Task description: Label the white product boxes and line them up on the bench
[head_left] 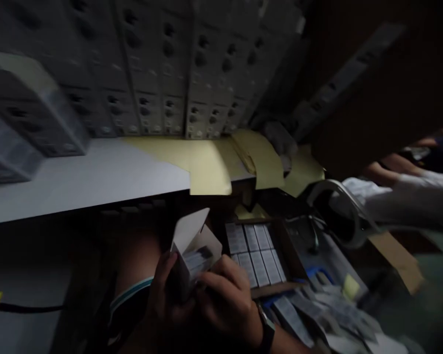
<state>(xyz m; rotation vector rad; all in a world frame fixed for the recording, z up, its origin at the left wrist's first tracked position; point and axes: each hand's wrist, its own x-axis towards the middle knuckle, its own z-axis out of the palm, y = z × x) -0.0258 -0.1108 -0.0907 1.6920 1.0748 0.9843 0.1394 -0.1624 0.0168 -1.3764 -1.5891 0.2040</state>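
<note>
The view is dark and blurred. My left hand (166, 295) grips a small white carton (192, 246) with its flap open, low in the middle of the view. My right hand (227, 297), with a dark watch on the wrist, touches the carton's open end, where a grey item shows at the mouth. Just right of the hands sits a brown cardboard tray (297, 265) filled with several flat grey packs (256, 253) in rows.
A white table (88, 177) with yellow paper sheets (206, 162) runs across the middle. Stacked grey boxes (177, 69) rise behind it. Loose packs (317, 309) lie at lower right. Another person's sleeve and arm (409, 196) reach in from the right near a white ring-shaped object (354, 216).
</note>
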